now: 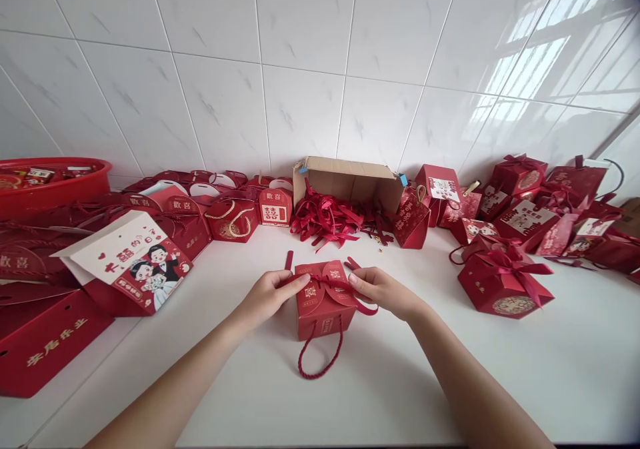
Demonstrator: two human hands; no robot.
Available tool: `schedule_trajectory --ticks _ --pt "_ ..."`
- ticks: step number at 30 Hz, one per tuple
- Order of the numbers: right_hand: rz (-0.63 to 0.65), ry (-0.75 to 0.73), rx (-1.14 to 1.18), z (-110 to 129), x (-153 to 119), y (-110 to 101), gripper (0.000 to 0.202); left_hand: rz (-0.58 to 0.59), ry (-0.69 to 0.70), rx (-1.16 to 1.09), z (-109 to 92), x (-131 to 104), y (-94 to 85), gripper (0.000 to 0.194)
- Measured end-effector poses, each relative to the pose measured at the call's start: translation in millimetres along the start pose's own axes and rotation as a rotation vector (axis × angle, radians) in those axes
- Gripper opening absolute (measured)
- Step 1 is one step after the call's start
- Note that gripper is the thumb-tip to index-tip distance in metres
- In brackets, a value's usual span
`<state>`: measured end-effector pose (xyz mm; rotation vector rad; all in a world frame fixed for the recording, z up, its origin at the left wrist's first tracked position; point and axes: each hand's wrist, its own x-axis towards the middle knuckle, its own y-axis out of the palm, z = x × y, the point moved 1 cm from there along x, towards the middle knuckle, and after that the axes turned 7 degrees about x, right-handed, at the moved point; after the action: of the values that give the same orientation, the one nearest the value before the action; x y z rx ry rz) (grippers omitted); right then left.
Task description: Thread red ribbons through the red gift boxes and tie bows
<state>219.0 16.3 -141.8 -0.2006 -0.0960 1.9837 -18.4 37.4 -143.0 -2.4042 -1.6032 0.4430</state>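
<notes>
In front of me on the white table stands a red gift box with gold lettering. A twisted red cord handle hangs from its near side onto the table. Across the box top runs a dark red ribbon. My left hand pinches the ribbon at the left of the box, thumb on top. At the right edge, my right hand pinches the other part, and a loop of ribbon hangs below its fingers. The fingertips partly hide where the ribbon is gripped.
Behind the box, a cardboard carton lies with red ribbons spilling out. Several red boxes crowd the left, including a white-topped box with a cartoon couple. A red tub stands far left. To the right sits a bow-tied box.
</notes>
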Motion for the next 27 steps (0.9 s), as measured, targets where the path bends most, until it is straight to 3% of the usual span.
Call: schedule_trajectory --ticks 5,14,20,25,27 --pt "-0.016 -0.042 0.102 3.8 -3.5 -1.2 0.05 0.048 -0.015 -0.147 1.5 0.8 -3.6 0.045" --pt "0.019 -0.06 0.118 -2.8 -1.8 -18.1 0.041 0.146 0.038 -0.139 1.1 3.2 -6.3 0.036" --pt "0.033 -0.049 0.068 -4.5 -2.4 -24.4 0.039 0.113 0.092 -0.078 -4.1 1.0 -7.9 0.028" --pt "0.132 -0.067 0.14 1.0 -7.1 -25.3 0.037 0.04 0.166 -0.024 -4.3 -2.9 -6.3 0.033" --pt "0.106 -0.088 0.136 7.8 -12.3 -25.3 0.035 0.014 0.183 -0.004 -3.6 -3.0 -6.4 0.036"
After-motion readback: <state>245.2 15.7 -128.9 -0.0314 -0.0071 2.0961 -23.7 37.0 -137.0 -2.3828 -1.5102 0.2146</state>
